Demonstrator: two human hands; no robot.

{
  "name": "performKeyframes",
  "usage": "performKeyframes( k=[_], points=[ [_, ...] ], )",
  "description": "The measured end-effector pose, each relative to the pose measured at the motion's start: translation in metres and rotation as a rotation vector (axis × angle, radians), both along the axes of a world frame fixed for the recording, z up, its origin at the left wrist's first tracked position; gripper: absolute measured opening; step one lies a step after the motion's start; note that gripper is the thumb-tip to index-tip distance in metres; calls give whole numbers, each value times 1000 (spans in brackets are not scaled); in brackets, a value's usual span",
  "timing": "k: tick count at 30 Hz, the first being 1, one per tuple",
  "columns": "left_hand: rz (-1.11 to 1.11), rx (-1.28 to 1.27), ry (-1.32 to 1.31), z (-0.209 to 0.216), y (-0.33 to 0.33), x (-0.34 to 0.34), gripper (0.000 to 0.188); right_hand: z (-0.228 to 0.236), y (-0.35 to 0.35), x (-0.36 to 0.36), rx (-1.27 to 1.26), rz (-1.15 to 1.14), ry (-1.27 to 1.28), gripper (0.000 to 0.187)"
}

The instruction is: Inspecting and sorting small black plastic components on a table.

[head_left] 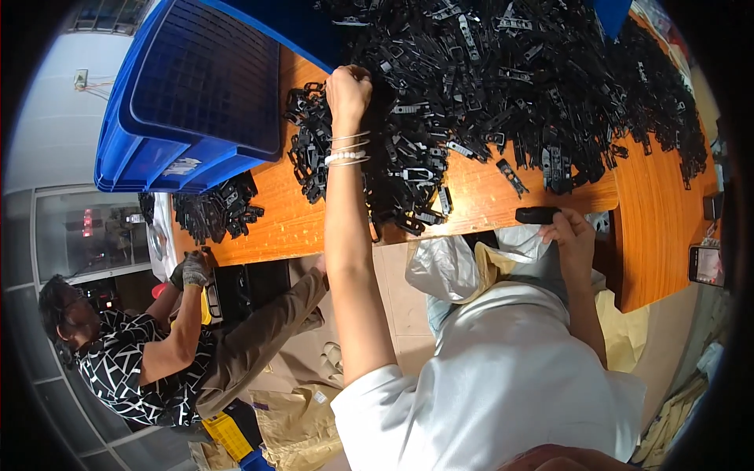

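In the head view, we see the right hand [572, 238] at the near edge of the bench [471, 222], its grip narrow and holding a dark, elongated black part [536, 215] by its right end. The part points left from the fingertips, its long axis running roughly along that near edge. A loose part [512, 177] lies just beyond it and slightly to its left, slanting from far left to near right on bare wood; of our two hands, the right is clearly the nearer to it.

Our left hand [349, 93] reaches well across the bench to the large heap of black parts [487, 94], beside the lower corner of a blue bin [287, 27]. Its fingers are curled, but the view there is poor, so we cannot tell whether that grip holds anything.

Toward the bench's left edge stands a blue crate [184, 153]. Near the near-left corner, a co-worker's gloved hand [195, 268] is just beside a smaller heap [216, 208].
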State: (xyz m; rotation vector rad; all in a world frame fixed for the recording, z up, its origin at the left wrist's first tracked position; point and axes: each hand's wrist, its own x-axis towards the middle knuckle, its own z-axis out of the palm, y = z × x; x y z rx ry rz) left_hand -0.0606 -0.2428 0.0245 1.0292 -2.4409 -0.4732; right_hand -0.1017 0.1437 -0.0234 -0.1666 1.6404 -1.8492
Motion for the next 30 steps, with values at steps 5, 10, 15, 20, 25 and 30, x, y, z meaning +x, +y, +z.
performKeyframes(
  k=[5,10,15,20,25,30],
  points=[
    [-43,84,-54,-8,-9,-1,14,-6,7,-7,-10,10,-28,14],
    [77,73,-9,-13,-17,9,12,-3,1,-10,10,-6,-46,16],
    [86,52,142,-10,-29,9,12,-7,-1,-11,-1,65,-46,14],
    [110,81,61,-9,-35,6,13,-6,-1,-10,-14,41,-42,13],
    [-201,29,146,-5,-26,-30,11,-6,1,-10,6,49,-48,11],
    [-410,-261,7,3,-17,-77,18,-2,-1,-9,4,67,-26,10]
  ],
)
